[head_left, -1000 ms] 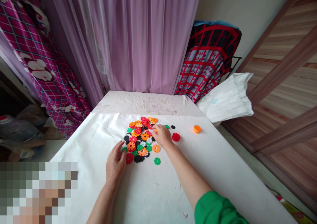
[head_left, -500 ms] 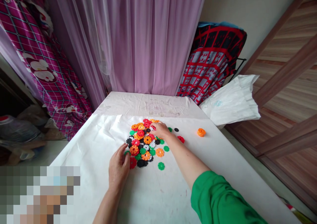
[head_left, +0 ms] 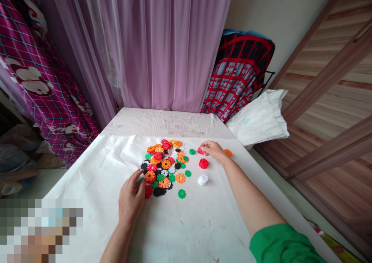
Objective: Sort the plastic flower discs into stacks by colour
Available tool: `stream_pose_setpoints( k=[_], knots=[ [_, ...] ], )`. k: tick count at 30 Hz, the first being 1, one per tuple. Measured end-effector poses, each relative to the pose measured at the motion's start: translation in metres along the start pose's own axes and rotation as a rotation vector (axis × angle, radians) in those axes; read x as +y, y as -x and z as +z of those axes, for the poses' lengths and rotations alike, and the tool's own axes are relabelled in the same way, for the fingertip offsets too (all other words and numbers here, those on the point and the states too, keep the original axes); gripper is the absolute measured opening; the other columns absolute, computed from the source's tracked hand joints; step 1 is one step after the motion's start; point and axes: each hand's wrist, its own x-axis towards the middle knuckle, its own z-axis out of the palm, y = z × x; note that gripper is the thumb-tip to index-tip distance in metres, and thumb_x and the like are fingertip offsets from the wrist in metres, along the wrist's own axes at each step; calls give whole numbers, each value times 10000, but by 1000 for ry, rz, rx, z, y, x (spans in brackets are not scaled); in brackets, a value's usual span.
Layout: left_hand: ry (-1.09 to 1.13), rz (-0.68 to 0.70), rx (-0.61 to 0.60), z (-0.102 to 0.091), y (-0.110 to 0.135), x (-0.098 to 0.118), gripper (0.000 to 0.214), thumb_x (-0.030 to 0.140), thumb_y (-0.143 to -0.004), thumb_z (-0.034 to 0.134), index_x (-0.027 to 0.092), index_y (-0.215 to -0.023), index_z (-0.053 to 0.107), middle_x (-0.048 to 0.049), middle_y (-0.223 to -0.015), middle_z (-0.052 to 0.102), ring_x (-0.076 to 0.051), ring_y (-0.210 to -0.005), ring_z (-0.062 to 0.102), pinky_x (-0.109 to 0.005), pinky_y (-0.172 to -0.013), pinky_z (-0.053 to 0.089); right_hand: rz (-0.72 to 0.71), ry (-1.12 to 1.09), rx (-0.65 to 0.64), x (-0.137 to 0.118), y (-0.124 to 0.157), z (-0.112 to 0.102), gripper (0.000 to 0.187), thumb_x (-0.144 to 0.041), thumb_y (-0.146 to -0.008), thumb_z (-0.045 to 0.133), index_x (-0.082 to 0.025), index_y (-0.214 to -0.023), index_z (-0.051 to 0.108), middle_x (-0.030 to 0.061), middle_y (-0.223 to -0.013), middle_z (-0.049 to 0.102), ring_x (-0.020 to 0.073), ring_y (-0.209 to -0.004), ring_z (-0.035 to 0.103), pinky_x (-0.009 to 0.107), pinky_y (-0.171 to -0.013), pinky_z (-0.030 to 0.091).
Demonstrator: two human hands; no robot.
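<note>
A pile of flower-shaped plastic discs [head_left: 166, 164] in orange, red, green, black and white lies mid-table. My left hand [head_left: 131, 191] rests at its near left edge, fingers curved and thumb apart. A green disc [head_left: 141, 180] shows in the gap between thumb and fingers; I cannot tell whether they touch it. Right of the pile, my right hand [head_left: 214, 151] pinches a red disc [head_left: 201, 150]. Just below that is a red disc stack [head_left: 204, 163], with a white stack [head_left: 203, 179] nearer me. An orange stack [head_left: 228, 152] is partly behind my right wrist.
A green stack [head_left: 192, 152] sits between pile and right hand. Loose green [head_left: 181, 193] and orange discs [head_left: 180, 178] lie at the pile's near right. The white-covered table [head_left: 180, 232] reaches the purple curtain [head_left: 162, 50]. A white bag [head_left: 258, 117] hangs past the right edge.
My right hand has moved right from the top of the pile and now holds a red disc. The white and red stacks its forearm covered now show. My left hand stays beside the pile.
</note>
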Motion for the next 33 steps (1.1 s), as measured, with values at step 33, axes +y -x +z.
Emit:
stream_pose_setpoints(
  k=[33],
  knots=[
    [-20,-37,6,0,-1,-1,382,402,-850,504,273,-1162,681,-45,-1193,728,-221,-985,698,-341,-853,553,-363,870,-177,8,41,-3,307,-206,-742,648,-314,-1006,759,18,-1019,746,196,-852,674,251,-754,449]
  ],
)
